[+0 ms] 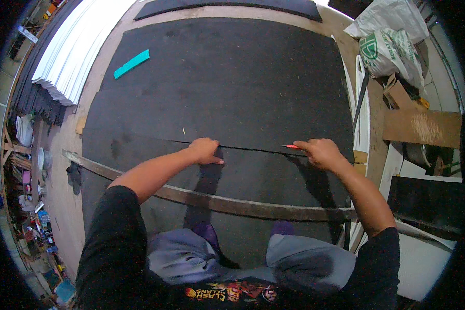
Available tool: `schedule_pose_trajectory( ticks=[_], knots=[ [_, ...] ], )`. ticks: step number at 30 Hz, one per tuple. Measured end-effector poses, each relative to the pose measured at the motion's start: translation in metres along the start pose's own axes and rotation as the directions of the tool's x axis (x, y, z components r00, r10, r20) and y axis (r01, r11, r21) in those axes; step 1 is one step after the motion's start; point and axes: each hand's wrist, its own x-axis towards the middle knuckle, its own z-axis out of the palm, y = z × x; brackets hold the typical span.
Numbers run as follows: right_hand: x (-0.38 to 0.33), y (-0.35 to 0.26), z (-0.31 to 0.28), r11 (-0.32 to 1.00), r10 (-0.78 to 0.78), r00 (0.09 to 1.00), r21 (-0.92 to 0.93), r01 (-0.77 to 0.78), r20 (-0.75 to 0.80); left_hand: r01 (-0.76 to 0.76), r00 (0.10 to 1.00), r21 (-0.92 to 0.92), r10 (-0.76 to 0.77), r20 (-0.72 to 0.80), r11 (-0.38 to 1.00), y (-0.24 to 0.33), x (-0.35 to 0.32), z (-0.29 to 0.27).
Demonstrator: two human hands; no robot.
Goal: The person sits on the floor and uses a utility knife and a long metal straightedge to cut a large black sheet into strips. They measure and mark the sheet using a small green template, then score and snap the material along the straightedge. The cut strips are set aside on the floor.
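Lettering [212, 293] in yellow is printed on one black shirt [108, 232]; one white sack [398, 59] at the right carries one green shield emblem [368, 48]. The right hand [321, 154] is closed around one small red tool [293, 147], whose tip is near one dark line [248, 150] across the black sheet [217, 77]. The left hand [205, 151], fingers partly bent, is at this line; whether it grips the edge, one cannot tell. The sheet lies before the person, with one teal strip [132, 64] and one long bar [217, 203] on it.
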Motion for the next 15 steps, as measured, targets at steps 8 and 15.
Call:
schedule_pose_trajectory(
  ticks=[8,15],
  knots=[
    [0.039,-0.061,0.014,0.984,-0.157,0.975,0.061,0.169,-0.158,-0.02,0.994,0.008,0.021,-0.107,1.0,0.051,-0.015,-0.004],
    [0.054,-0.07,0.008,0.984,-0.159,0.984,0.063,0.164,-0.085,-0.049,0.982,0.064,0.06,-0.177,0.997,0.052,-0.031,-0.002]
  ],
)
